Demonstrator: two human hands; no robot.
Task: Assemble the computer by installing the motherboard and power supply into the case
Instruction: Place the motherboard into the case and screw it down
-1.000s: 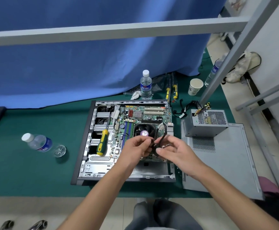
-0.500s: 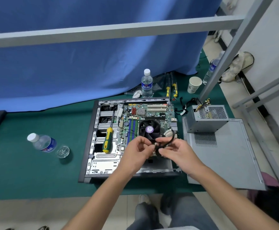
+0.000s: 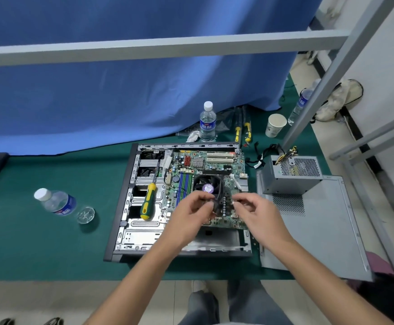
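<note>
1. Your left hand (image 3: 195,211) and right hand (image 3: 253,211) sit side by side at frame centre, over the lower part of the motherboard (image 3: 205,181); fingers curled on both.
2. Between them a black cable (image 3: 219,202) hangs down; left fingertips pinch it near the fan (image 3: 206,184); right fingertips pinch something small and pale; whether that is the cable's end, can't tell.
3. Motherboard lies flat inside the open case (image 3: 130,207), centre frame on the green mat (image 3: 39,242); blue and green RAM slots left of the fan.
4. Power supply (image 3: 292,172) is outside the case, right of centre, resting on the grey side panel (image 3: 320,231); its wire bundle (image 3: 268,153) trails toward the case's upper-right corner.
5. Yellow-green screwdriver (image 3: 148,200) lies inside the case on the drive bay, left of the board.
6. Lying water bottle (image 3: 55,202) at left on the mat; upright bottle (image 3: 207,121) above the case by the blue curtain (image 3: 121,95); paper cup (image 3: 275,125) upper right.
</note>
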